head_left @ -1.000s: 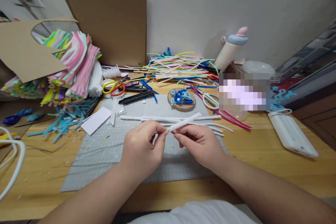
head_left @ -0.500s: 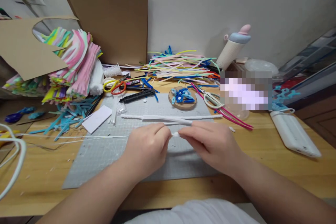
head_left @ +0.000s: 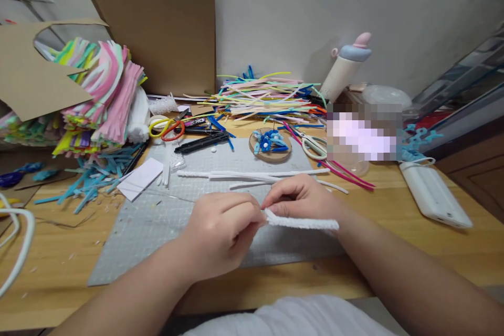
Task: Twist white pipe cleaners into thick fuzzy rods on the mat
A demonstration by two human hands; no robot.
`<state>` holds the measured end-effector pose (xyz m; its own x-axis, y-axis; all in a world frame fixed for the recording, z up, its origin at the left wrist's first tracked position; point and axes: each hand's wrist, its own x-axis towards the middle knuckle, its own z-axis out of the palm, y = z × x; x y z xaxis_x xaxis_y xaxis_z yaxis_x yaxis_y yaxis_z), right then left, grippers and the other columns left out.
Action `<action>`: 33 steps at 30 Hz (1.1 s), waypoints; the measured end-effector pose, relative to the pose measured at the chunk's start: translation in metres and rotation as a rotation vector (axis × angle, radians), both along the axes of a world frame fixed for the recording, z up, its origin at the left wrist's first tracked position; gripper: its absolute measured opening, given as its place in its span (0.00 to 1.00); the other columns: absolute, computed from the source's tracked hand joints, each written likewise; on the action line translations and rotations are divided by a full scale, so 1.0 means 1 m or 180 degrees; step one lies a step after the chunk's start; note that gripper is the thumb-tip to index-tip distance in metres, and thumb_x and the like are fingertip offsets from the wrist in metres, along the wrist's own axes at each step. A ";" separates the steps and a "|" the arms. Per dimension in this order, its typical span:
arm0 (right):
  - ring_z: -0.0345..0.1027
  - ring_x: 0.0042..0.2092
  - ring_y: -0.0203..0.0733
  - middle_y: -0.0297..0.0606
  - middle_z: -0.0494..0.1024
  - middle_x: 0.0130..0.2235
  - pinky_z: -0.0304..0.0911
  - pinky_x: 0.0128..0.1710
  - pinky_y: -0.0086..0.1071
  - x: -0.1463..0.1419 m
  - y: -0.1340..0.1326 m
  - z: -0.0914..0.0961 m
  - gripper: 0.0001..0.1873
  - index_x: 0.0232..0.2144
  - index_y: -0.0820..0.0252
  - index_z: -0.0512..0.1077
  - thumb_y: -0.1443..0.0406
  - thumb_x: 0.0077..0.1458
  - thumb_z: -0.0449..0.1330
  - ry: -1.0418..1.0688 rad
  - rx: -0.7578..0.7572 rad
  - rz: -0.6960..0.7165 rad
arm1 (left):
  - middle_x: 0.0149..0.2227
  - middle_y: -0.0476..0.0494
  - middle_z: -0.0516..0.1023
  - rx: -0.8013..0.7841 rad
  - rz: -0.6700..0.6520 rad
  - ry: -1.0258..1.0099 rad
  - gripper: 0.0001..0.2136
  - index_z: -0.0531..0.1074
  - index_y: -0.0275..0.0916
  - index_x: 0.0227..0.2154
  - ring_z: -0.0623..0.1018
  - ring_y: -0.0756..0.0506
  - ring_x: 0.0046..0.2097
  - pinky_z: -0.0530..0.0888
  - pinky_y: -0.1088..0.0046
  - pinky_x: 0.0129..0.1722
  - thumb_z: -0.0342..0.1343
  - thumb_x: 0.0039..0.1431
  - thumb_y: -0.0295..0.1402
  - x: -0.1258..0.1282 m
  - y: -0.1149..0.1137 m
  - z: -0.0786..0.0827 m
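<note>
1. Nearest, both forearms reach out over a light wooden table (head_left: 413, 252) and meet above a grey gridded cutting mat (head_left: 137, 231).
2. Left hand (head_left: 220, 231): fingers curled inward, thumb and forefinger pinching the left end of a white fuzzy pipe cleaner (head_left: 303, 222).
3. Right hand (head_left: 303, 199): fingertips bent down and nipping that same end, touching the left hand's fingertips; the rest of the stem runs rightward along the near edge of this hand, held just above the mat.
4. Just beyond the hands, several loose white pipe cleaners (head_left: 252, 174) lie across the mat, with a white paper slip (head_left: 139, 178) at the mat's left edge.
5. Farther off sit a round wooden disc with blue flower pieces (head_left: 270, 145), white-handled scissors (head_left: 315, 147) to its right and a black pen (head_left: 200, 143) to its left.
6. At the far side, a heap of multicoloured pipe cleaners (head_left: 268, 97) lies against the wall, a pastel bundled stack (head_left: 102, 94) on the left, and a brown cardboard sheet (head_left: 157, 31) leans behind.
</note>
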<state>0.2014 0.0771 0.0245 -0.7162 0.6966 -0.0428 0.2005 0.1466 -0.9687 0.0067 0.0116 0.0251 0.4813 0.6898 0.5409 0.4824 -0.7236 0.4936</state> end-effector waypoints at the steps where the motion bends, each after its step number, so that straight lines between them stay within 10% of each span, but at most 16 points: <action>1: 0.68 0.27 0.35 0.36 0.77 0.26 0.61 0.25 0.25 -0.002 -0.002 -0.003 0.07 0.27 0.63 0.77 0.63 0.47 0.63 0.0038 -0.0059 -0.0043 | 0.29 0.48 0.74 0.0022 0.0115 -0.0129 0.07 0.68 0.37 0.30 0.73 0.51 0.30 0.67 0.77 0.29 0.52 0.51 0.20 0.000 0.000 0.000; 5: 0.68 0.27 0.35 0.35 0.76 0.25 0.60 0.24 0.26 -0.010 -0.015 -0.010 0.06 0.26 0.63 0.76 0.64 0.48 0.61 0.0004 0.0412 -0.0523 | 0.27 0.48 0.74 0.0071 0.0723 -0.0375 0.05 0.69 0.37 0.29 0.72 0.52 0.29 0.67 0.77 0.28 0.53 0.51 0.21 -0.001 0.003 -0.002; 10: 0.66 0.28 0.35 0.37 0.75 0.27 0.59 0.28 0.28 -0.013 -0.030 -0.009 0.08 0.32 0.62 0.74 0.69 0.54 0.54 -0.0430 0.2462 -0.0579 | 0.28 0.49 0.74 0.0025 0.1220 -0.0039 0.04 0.68 0.38 0.27 0.72 0.50 0.31 0.66 0.76 0.28 0.53 0.51 0.23 -0.005 0.009 -0.003; 16: 0.65 0.30 0.37 0.38 0.74 0.28 0.57 0.30 0.30 -0.005 -0.034 -0.002 0.08 0.34 0.62 0.73 0.70 0.55 0.54 -0.0708 0.3626 -0.0446 | 0.25 0.49 0.72 0.0335 0.1051 0.1025 0.06 0.67 0.38 0.24 0.72 0.48 0.29 0.64 0.73 0.27 0.49 0.54 0.25 -0.005 0.008 -0.003; 20: 0.66 0.31 0.35 0.36 0.75 0.28 0.58 0.31 0.28 0.000 -0.023 0.006 0.07 0.34 0.60 0.74 0.69 0.55 0.56 -0.0655 0.2968 -0.0395 | 0.25 0.49 0.72 0.0505 0.0547 0.1298 0.05 0.67 0.38 0.25 0.71 0.48 0.28 0.64 0.73 0.27 0.49 0.52 0.24 -0.005 0.006 -0.001; 27: 0.68 0.29 0.35 0.36 0.78 0.27 0.61 0.29 0.26 0.006 0.005 0.006 0.09 0.30 0.63 0.77 0.62 0.51 0.61 -0.0384 0.0376 0.0308 | 0.27 0.48 0.74 0.0296 -0.0032 0.0633 0.05 0.68 0.37 0.28 0.73 0.50 0.29 0.67 0.75 0.28 0.49 0.54 0.23 -0.003 0.001 0.003; 33: 0.60 0.21 0.30 0.32 0.72 0.20 0.55 0.20 0.23 -0.002 0.002 -0.005 0.13 0.27 0.66 0.76 0.58 0.48 0.62 -0.0147 -0.0530 0.0245 | 0.28 0.46 0.75 0.0320 0.0423 0.0143 0.05 0.68 0.37 0.27 0.73 0.50 0.29 0.68 0.76 0.28 0.52 0.52 0.22 -0.002 0.001 0.000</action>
